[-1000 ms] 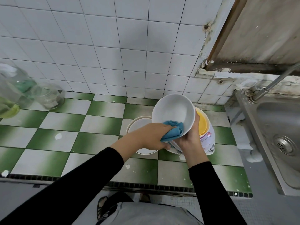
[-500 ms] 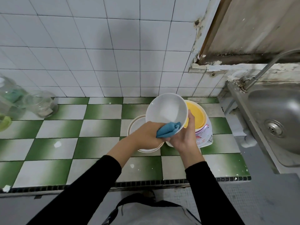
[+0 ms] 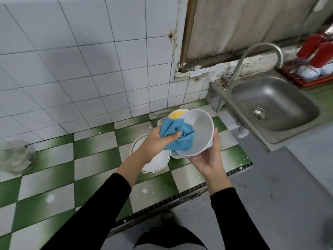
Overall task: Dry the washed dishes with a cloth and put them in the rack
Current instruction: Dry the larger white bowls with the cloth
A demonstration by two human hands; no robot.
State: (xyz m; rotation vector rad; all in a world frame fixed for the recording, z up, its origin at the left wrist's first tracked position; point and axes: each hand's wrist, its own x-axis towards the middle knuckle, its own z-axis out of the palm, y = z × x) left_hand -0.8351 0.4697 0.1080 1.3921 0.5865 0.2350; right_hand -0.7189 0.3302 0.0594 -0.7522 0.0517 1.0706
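Note:
My right hand [image 3: 207, 159] holds a white bowl [image 3: 200, 134] from below, tilted with its opening toward me, above the checkered counter. My left hand [image 3: 158, 141] grips a bunched blue cloth [image 3: 178, 136] that lies over the bowl's left rim and inner wall. Under my left wrist a stack of white bowls [image 3: 155, 163] sits on the counter. At the far right edge a red dish rack [image 3: 306, 73] holds pale bowls and red items.
A yellow-lidded container [image 3: 177, 114] stands behind the bowl. A steel sink [image 3: 273, 105] with a curved tap [image 3: 259, 55] lies to the right. A glass jar [image 3: 16, 157] sits at the counter's left. White tiled wall behind; grey floor below the counter edge.
The camera view swung right, bringing the sink and rack into sight. The bowl tilted and the cloth moved from its lower rim up across its left side and inside.

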